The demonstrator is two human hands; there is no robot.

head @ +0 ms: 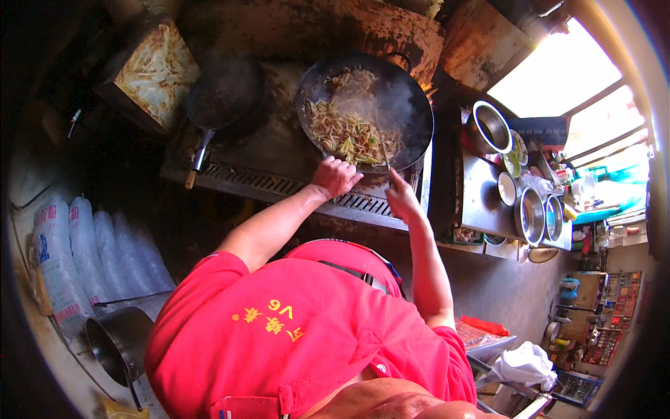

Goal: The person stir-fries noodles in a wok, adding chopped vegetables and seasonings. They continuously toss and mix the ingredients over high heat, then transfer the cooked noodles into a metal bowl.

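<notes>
A large dark wok [413, 105] sits on the stove, tilted a little, with stir-fried noodles [340, 128] and green vegetable pieces steaming in it. My left hand [336, 177] is closed at the wok's near rim, where its grip is; the grip itself is mostly hidden by the fingers. In my right hand [403, 196] is the handle of a long metal cooking utensil [381, 141], which reaches over the rim into the noodles. Its far end is hidden by food and steam.
Left of the wok rests a second dark pan [222, 102] with a wood-tipped handle. A slotted grate [261, 179] runs along the stove's front. On the right, a metal counter [479, 194] bears steel bowls [531, 216] and plates. Flames show behind the wok's right rim.
</notes>
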